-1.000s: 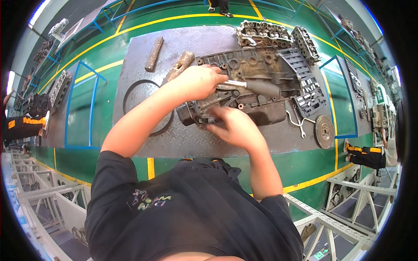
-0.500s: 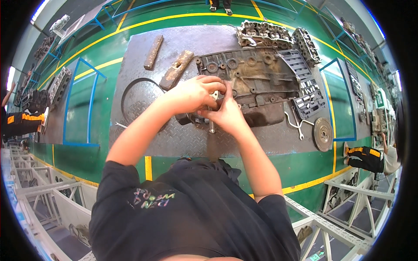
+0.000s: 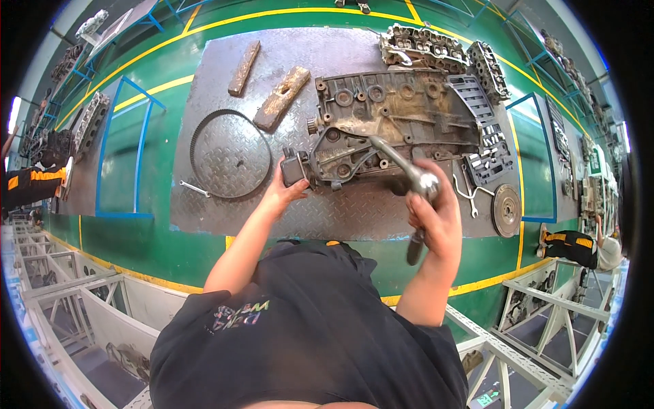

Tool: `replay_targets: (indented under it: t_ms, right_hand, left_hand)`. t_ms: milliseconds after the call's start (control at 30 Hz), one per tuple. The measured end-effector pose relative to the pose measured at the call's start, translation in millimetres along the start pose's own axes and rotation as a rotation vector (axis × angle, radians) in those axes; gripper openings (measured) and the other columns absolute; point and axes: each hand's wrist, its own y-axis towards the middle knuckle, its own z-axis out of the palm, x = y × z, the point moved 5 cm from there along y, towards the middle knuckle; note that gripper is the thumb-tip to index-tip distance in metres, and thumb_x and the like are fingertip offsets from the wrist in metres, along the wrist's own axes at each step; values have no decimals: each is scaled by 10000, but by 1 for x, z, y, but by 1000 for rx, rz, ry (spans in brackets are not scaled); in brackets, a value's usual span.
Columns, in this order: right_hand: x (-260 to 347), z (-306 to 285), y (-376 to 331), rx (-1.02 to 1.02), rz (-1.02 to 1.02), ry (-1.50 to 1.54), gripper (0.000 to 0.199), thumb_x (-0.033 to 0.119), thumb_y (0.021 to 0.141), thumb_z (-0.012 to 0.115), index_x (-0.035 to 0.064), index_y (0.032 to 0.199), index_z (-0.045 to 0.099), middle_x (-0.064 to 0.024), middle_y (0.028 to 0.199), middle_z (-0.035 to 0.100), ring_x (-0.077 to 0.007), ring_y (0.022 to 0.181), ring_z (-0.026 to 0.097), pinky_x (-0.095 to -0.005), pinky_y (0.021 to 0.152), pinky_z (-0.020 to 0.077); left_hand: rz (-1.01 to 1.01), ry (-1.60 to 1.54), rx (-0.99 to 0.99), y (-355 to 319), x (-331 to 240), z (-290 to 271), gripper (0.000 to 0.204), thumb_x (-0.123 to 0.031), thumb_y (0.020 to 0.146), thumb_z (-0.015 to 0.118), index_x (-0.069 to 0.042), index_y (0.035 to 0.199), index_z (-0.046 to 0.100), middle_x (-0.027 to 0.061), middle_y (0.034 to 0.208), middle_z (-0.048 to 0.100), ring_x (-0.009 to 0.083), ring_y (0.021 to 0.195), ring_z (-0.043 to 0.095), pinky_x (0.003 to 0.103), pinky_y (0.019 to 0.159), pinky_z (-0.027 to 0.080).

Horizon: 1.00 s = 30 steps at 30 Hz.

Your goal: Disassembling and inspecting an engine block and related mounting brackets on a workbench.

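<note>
A grey, dirty engine block [image 3: 388, 116] lies on a steel checker plate [image 3: 225, 75] on the green floor. My left hand [image 3: 286, 191] grips a dark part [image 3: 295, 167] at the block's near left corner. My right hand [image 3: 432, 211] is closed around the handle of a chrome ratchet wrench [image 3: 409, 174], raised above the plate just right of the block's near edge. The wrench's shaft reaches up toward the block and its dark grip sticks out below my fist.
A black toothed belt [image 3: 230, 155] lies in a loop left of the block, a small spanner [image 3: 194, 189] beside it. Two rusty bars [image 3: 281, 99] lie at the back left. Cylinder heads [image 3: 422, 44], bearing caps [image 3: 487, 160], a round disc [image 3: 505, 209] and wrenches [image 3: 466, 191] sit at right. A person [image 3: 582, 245] crouches far right.
My hands have come apart: the right one has pulled back to the right with the ratchet wrench, and the left one has dropped to the block's near left corner.
</note>
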Motion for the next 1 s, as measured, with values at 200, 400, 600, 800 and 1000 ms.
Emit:
replay_targets:
  t_ms: [200,400,600,800,1000]
  right_hand:
    - [-79,-83,-44,-252,67,-510,491,34,779,762,33,1246,610,56,792,523,-26,656,443,-196,571,364]
    - [-214,-155,-72,-395,288,-449,359,111,829,761,2,1146,634,26,835,576,-48,720,501,-205,625,427]
    - [-264,-163,-69,-311,242,-645,418,159,819,777,39,1192,631,-37,819,642,-86,756,573,-266,714,497]
    - [-284,-144,-44,36,163,-1001,491,165,790,798,60,1241,635,-183,912,704,-187,812,680,-331,773,533]
    - [-295,-134,-40,146,312,-985,479,169,804,775,44,1238,618,-207,918,704,-282,827,707,-375,754,536]
  left_hand:
    - [93,-418,27,8,1,7,820,-177,819,786,-79,1466,292,126,1098,601,249,871,654,388,740,597]
    - [89,-317,42,8,4,0,669,-96,825,764,-45,1380,395,91,1051,625,202,872,645,343,698,574]
    - [86,-390,-10,7,19,3,814,-80,856,728,-57,1514,249,75,1056,625,181,873,621,325,743,538]
    - [51,129,-34,-26,87,-35,700,-317,914,680,3,1458,377,79,1080,673,156,869,626,304,700,524]
    - [-619,104,-454,-84,211,-144,462,-413,892,682,-35,1154,641,56,1052,682,159,810,649,325,590,519]
